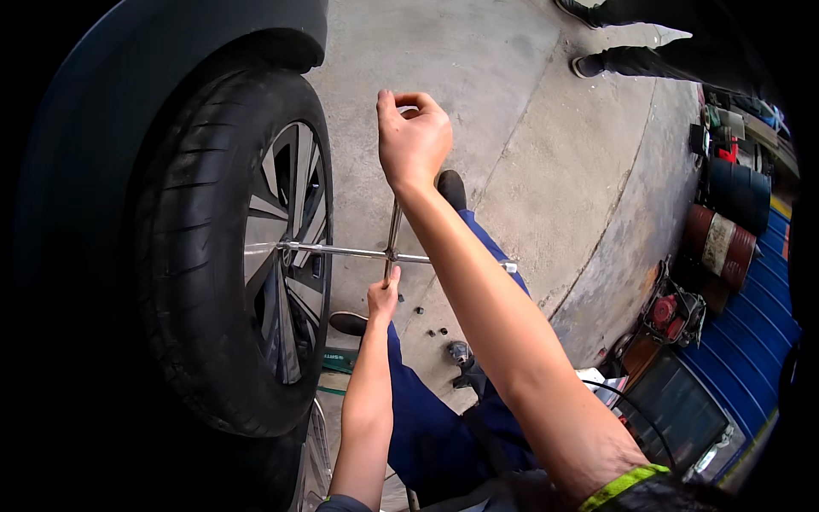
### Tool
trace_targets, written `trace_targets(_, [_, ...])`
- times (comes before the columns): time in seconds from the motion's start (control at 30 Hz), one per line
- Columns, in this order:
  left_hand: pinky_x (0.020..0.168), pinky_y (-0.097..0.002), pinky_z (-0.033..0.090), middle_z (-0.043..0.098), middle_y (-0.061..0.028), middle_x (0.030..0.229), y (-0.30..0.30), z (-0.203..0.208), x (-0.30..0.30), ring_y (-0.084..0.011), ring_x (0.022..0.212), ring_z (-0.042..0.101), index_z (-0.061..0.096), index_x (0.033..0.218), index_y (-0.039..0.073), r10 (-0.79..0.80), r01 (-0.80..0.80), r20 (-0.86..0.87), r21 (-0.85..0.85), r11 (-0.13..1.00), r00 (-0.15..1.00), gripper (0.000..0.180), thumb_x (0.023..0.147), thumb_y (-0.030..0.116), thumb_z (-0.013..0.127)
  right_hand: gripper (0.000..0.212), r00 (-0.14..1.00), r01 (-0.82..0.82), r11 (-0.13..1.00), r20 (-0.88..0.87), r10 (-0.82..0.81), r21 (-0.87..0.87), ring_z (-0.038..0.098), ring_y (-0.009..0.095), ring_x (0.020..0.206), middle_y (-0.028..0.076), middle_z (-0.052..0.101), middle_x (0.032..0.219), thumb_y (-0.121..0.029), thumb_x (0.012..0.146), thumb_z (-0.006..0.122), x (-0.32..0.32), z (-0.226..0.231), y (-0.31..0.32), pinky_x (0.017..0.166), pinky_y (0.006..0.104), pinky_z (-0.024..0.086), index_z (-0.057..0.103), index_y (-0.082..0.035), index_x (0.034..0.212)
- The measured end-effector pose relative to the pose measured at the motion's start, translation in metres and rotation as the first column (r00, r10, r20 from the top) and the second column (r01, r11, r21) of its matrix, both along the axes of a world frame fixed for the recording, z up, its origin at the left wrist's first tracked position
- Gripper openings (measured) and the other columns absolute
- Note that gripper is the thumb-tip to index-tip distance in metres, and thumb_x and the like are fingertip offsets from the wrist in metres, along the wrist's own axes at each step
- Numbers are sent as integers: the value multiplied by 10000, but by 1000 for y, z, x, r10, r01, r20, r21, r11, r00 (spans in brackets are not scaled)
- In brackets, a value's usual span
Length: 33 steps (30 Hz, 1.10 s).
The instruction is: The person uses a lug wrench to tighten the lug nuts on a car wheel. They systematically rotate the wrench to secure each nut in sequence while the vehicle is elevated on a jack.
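A chrome four-way lug wrench reaches sideways to the hub area of a car wheel with dark and silver spokes. My left hand is closed round the wrench's lower bar, thumb pointing up along it. Higher up, my right hand has its fingers curled at the upper bar, which runs up behind my wrist; the bar's end is hidden. The wrench's free arm passes under my right forearm and shows again beyond it. Several small dark nuts lie on the floor near my legs.
The dark car body arches over the tyre. A green case lies beside the wheel, and a power tool rests between my legs. Another person's legs are at the far right. Drums and machine parts line the right side.
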<state>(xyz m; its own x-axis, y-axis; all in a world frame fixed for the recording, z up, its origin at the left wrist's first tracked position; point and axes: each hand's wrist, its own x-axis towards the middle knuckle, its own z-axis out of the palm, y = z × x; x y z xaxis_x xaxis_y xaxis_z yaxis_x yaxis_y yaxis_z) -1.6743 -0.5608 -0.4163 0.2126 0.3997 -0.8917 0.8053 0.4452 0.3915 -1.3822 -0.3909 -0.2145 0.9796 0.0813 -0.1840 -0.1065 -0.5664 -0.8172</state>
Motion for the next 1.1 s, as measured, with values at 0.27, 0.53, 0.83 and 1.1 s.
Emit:
trace_targets(0.27, [792,-416,509,716,-240,838,10,83,-12,-306,839,698,715,856,-47,-43,33,-103,-98,995,994,431,835,382,679,302,998,-48,959,-51,35,-280,733,380,832,213,740,819,-347,854,735,43,-74,17,801,446,574,778,-49,846])
trace_targets(0.53, [878,-463,515,711,-282,955,26,135,-2,-424,983,691,751,963,8,-151,90,-340,-189,978,928,424,811,398,682,335,955,-156,929,-292,55,-336,732,388,848,205,744,838,-377,860,723,63,-127,30,812,450,576,781,-47,862])
trace_targets(0.83, [882,-432,528,743,-219,993,21,157,6,-368,997,709,776,1000,60,-134,-14,-519,-271,962,844,370,801,361,693,346,870,-241,884,-494,14,-401,726,397,833,204,740,824,-387,867,727,72,-166,32,801,461,572,769,-46,823])
trace_targets(1.1, [957,-438,514,736,-231,1052,22,184,9,-396,1069,689,778,994,62,-290,66,-583,-374,925,759,463,787,463,674,334,757,-312,813,-646,-100,-491,736,393,894,227,749,889,-378,858,735,66,-227,30,841,461,577,800,-51,886])
